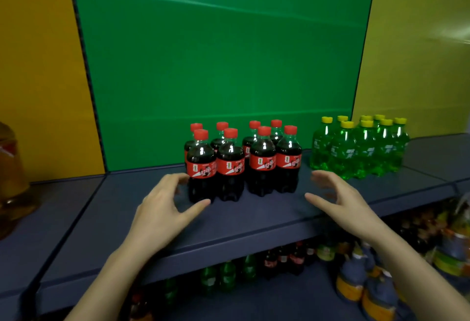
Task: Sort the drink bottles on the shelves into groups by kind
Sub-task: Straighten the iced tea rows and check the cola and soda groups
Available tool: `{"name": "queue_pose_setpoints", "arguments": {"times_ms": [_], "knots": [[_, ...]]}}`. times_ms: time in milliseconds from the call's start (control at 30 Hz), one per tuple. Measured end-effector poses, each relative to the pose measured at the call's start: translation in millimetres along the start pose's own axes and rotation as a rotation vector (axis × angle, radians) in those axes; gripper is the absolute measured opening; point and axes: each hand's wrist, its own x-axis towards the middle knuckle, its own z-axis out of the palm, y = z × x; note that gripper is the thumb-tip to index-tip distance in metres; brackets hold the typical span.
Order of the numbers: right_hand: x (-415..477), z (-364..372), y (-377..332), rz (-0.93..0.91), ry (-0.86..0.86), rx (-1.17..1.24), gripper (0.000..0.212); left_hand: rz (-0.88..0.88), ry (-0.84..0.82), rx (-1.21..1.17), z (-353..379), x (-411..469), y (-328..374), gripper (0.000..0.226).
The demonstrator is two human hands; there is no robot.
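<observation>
Both hands extended: left hand (165, 205), right hand (340, 200), fingers spread, empty.

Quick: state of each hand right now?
Left hand: open, fingers spread beside the front-left cola bottle, gripping nothing.
Right hand: open, holding nothing, right of the cola bottles.

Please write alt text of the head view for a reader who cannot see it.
An open left hand and right hand flank eight red-capped cola bottles on a blue shelf; green bottles with yellow caps stand grouped further right.
</observation>
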Motion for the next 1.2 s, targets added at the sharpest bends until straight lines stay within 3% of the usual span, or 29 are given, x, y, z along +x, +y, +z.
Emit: {"name": "queue_pose_setpoints", "arguments": {"times_ms": [100, 333, 433, 533, 600, 700, 800, 1067, 1200], "knots": [[34.8, -5.1, 14.1, 0.052, -0.015, 0.113, 0.059, -0.089, 0.0, -0.023, 6.0, 25.0, 0.1, 0.097], [91.5, -2.2, 45.6, 0.126, -0.243, 0.359, 0.085, -0.255, -0.278, -0.3, 15.1, 67.5, -13.9, 0.149], [109.4, 1.1, 51.7, 0.112, -0.347, 0.424, 0.101, -0.276, -0.316, -0.41, 21.7, 75.5, -16.8, 0.131], [123.7, 5.0, 54.8, 0.077, -0.397, 0.503, 0.1, -0.265, -0.26, -0.492, 29.1, 78.3, -17.7, 0.114], [131.7, 5.8, 59.1, 0.053, -0.436, 0.537, 0.101, -0.269, -0.23, -0.514, 32.0, 78.3, -17.8, 0.113], [137.8, 6.8, 60.6, -0.005, -0.539, 0.555, 0.12, -0.261, -0.222, -0.515, 34.6, 77.9, -16.6, 0.113], [143.0, 10.0, 64.8, -0.029, -0.581, 0.613, 0.13, -0.265, -0.216, -0.505, 42.0, 78.4, -12.9, 0.101], [146.2, 16.7, 66.1, -0.068, -0.558, 0.607, 0.117, -0.235, -0.148, -0.487, 52.5, 79.5, -14.2, 0.089], [143.4, 23.7, 61.5, -0.058, -0.528, 0.532, 0.085, -0.212, -0.142, -0.517, 53.7, 79.3, -9.7, 0.099]]}}
